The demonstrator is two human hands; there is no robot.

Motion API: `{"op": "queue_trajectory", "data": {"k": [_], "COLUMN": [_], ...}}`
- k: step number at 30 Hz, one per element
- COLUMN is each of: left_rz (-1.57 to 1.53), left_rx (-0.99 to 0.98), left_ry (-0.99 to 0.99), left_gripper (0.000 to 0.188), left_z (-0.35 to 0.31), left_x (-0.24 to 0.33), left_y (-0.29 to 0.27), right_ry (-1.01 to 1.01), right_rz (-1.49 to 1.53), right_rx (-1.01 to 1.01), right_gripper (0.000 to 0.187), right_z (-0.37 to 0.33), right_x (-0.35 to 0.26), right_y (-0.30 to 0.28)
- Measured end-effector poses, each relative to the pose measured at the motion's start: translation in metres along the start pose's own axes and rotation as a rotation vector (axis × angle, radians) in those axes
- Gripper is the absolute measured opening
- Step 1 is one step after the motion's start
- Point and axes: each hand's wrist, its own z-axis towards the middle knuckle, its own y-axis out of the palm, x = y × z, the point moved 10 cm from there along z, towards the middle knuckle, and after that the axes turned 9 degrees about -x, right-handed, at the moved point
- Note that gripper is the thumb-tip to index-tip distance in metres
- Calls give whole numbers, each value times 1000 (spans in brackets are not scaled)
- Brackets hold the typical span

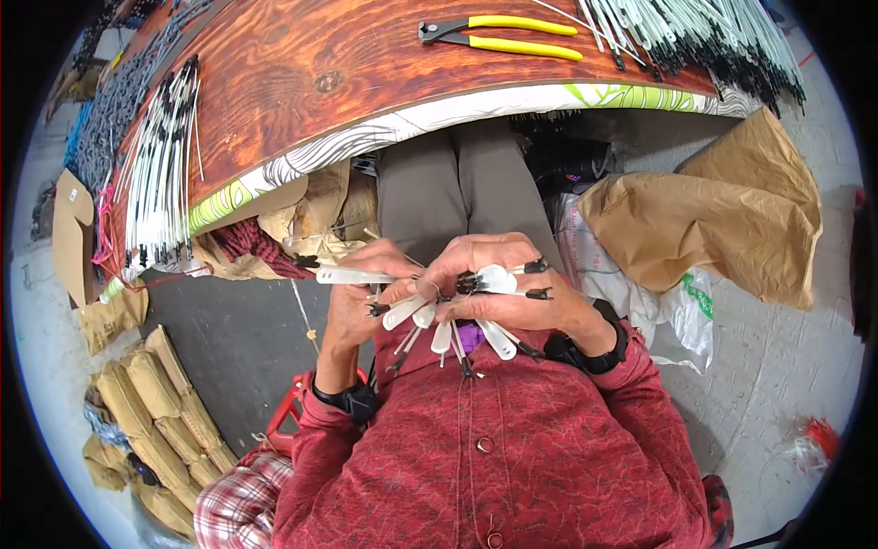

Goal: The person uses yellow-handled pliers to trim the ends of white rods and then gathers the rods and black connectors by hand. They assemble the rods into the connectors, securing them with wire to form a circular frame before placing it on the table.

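Observation:
In front of my lap, my left hand (pixel 355 297) and my right hand (pixel 512 313) are together, both closed on a fanned-out bundle of thin white rods (pixel 441 337). Black forked tips and flat, rounded white tabs stick out between and below the fingers. One long white tab (pixel 343 275) points left past my left hand. Another tab (pixel 496 278) shows against the back of my right hand. A small purple patch (pixel 470 339) shows behind the rods. My fingers hide the middle of the bundle.
Yellow-handled cutting pliers (pixel 498 35) lie on the wooden table (pixel 302 91). Bundles of black-jointed white rods lie at its left (pixel 167 165) and far right (pixel 681 37). Brown paper (pixel 713 210) is at right; wrapped packages (pixel 160 403) stand lower left, near a red stool (pixel 285 416).

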Motion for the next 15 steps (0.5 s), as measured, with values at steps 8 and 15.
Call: {"op": "queue_trajectory", "data": {"k": [8, 15], "left_rz": [66, 133], "left_rx": [244, 321], "left_ry": [-31, -32], "left_gripper": [11, 12], "left_z": [-20, -17], "left_x": [-7, 8], "left_y": [-11, -8], "right_ry": [5, 8], "right_rz": [226, 150], "right_rx": [155, 143], "right_gripper": [32, 31], "right_z": [2, -2], "right_x": [-1, 7], "right_y": [0, 1]}}
